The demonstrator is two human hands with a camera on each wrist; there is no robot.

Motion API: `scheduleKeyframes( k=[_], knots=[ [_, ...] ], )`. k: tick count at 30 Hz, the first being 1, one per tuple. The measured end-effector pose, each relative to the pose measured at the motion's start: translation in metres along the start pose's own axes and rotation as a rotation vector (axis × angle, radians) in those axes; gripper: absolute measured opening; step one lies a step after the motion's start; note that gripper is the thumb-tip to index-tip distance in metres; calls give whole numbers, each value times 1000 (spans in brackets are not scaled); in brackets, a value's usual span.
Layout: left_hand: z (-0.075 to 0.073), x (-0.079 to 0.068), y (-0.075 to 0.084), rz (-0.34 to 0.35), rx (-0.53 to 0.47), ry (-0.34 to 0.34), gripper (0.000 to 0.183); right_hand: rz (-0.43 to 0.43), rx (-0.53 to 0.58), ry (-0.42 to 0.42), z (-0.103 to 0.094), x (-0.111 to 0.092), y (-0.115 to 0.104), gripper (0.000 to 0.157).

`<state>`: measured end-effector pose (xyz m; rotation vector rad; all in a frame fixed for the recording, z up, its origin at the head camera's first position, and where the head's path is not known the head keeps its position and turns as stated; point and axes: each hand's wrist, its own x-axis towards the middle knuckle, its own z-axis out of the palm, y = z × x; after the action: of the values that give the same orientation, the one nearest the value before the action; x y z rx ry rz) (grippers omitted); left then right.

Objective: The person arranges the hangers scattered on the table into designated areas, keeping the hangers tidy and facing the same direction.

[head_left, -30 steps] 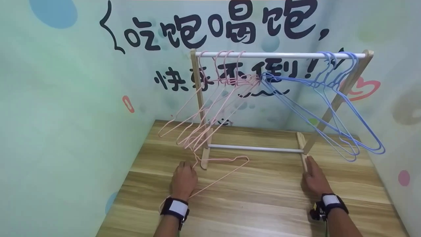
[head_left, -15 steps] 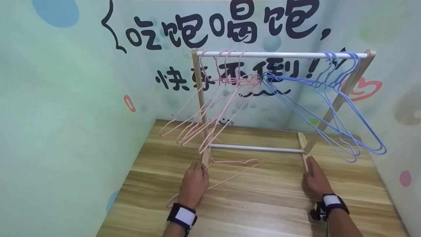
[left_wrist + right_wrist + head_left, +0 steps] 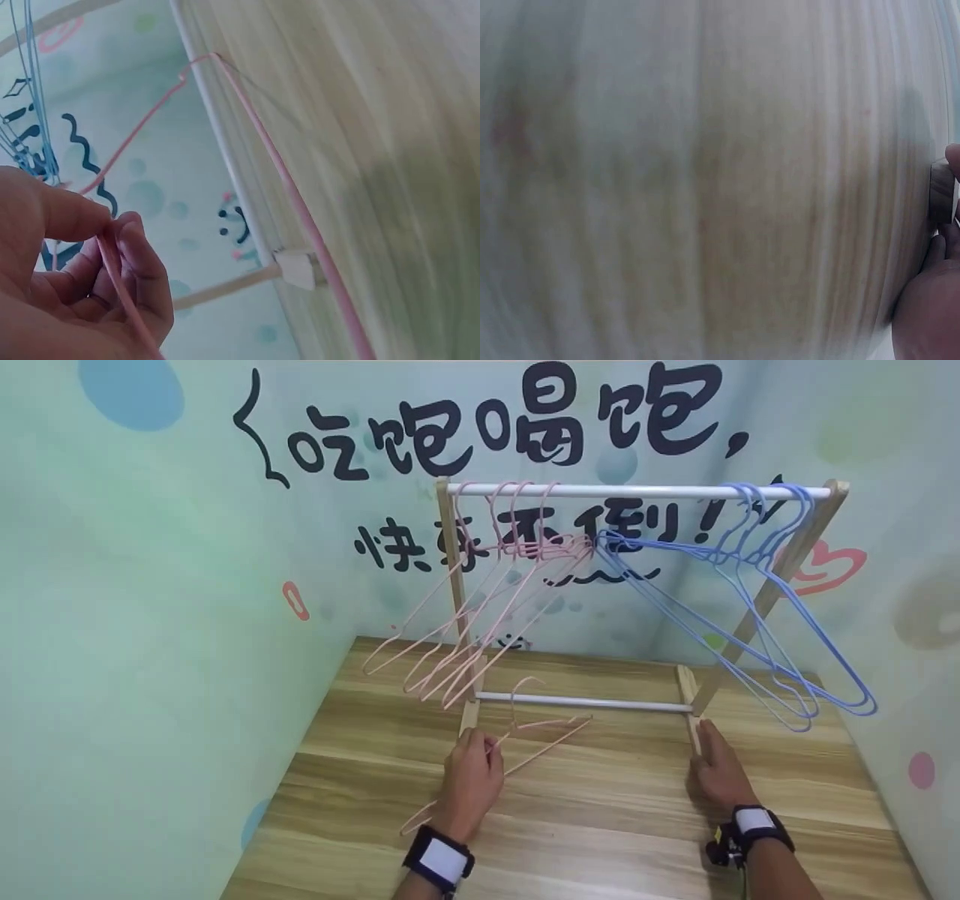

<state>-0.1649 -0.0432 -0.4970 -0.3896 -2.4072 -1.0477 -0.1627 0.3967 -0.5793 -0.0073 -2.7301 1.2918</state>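
Observation:
My left hand [image 3: 472, 784] pinches a pink wire hanger [image 3: 547, 748] by one shoulder, between thumb and fingers. The hanger's hook points up toward the rack, and its lower bar slants across the front of the table. In the left wrist view the pink wire [image 3: 321, 251] runs away from the fingertips. A wooden clothes rack with a white top rail [image 3: 637, 491] stands ahead. My right hand [image 3: 724, 776] grips the rack's right foot [image 3: 696, 739], thumb on the inner side. The right wrist view catches only the foot's end [image 3: 941, 195] at its edge.
Several pink hangers [image 3: 536, 549] hang at the rail's left end, and several blue hangers [image 3: 823, 634] at its right. A low white crossbar [image 3: 585, 701] joins the rack's feet. The wood-grain table [image 3: 600, 825] meets printed walls behind and at both sides.
The left hand has moved right with the pink hanger, whose hook has lifted and swung rightward past the rack's left foot. The right hand stays on the right foot.

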Motion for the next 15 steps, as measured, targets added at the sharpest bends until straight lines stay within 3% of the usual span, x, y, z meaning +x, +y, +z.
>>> scheduleKeyframes(
  k=[12,15],
  knots=[
    [0,35,41,12,-50,32,2,26,-4,-9,0,-1,-5,70],
    [-3,46,53,10,-62,32,12,24,-10,-7,0,-2,-5,70]
  ],
)
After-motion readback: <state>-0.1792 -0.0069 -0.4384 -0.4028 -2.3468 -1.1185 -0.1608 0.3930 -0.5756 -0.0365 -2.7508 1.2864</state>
